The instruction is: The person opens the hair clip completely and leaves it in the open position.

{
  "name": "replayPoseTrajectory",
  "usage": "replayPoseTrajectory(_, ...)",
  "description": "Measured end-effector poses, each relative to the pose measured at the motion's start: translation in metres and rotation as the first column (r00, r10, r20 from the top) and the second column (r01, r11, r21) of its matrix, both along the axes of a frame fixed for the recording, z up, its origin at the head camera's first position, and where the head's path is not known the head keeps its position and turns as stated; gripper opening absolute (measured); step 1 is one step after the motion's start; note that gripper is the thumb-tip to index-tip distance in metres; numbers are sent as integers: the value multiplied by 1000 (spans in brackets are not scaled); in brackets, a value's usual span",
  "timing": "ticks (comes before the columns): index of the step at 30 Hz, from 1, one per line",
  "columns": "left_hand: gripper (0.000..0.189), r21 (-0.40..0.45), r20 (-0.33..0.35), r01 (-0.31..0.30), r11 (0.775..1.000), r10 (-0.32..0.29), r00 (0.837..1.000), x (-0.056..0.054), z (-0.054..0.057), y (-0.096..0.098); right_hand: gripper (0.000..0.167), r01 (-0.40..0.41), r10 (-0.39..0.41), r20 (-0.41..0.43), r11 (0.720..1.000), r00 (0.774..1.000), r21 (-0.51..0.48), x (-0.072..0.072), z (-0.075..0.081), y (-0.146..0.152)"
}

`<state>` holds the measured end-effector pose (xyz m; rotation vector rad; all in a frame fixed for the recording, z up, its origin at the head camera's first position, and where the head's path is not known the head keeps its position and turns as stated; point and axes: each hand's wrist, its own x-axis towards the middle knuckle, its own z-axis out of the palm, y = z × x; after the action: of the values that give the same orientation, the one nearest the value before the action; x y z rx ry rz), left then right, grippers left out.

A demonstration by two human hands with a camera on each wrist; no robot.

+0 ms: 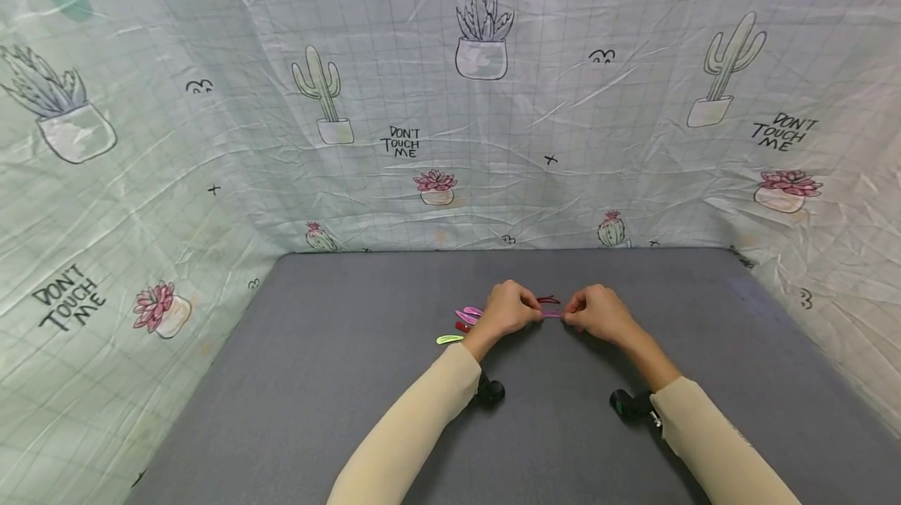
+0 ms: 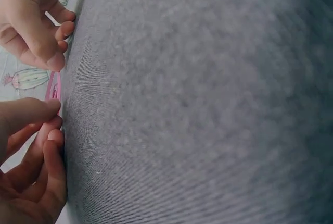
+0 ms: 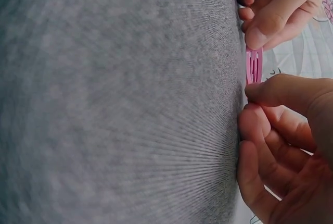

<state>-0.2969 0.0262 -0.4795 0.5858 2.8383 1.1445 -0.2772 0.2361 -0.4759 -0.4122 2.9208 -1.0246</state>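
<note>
A pink snap hair clip spans the gap between both hands, low over the grey table. My left hand pinches one end of it between thumb and fingertips. The other end is pinched by my right hand. In the left wrist view the clip appears as a narrow pink strip, its ends hidden under the fingers. Just beyond the hands lies a dark red hair clip. Beside the left wrist are pink clips, a red clip and a yellow-green clip, partly covered by that arm.
The grey cloth-covered table extends around the hands. A pale sheet printed with cacti hangs behind it and along both sides. Black wrist cameras sit under the forearms, close above the table.
</note>
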Motion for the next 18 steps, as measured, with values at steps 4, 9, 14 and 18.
replayPoseTrajectory(4, 5, -12, -7, 0, 1000, 0, 1000, 2, 2, 1, 8, 21, -21, 10, 1000, 1000, 15, 0, 0, 0)
replayPoseTrajectory(9, 5, -34, -4, -9, 999, 9, 1000, 3, 2, 2, 9, 17, -17, 23, 999, 1000, 30, 0, 0, 0)
replayPoseTrajectory(14, 5, -52, 19, -13, 999, 14, 1000, 2, 2, 2, 8, 10, -11, 40, 1000, 999, 20, 0, 1, 0)
replayPoseTrajectory(18, 5, -53, 39, -12, 999, 14, 999, 1, 3, 2, 7, 6, -6, 53, 1000, 999, 9, 0, 2, 0)
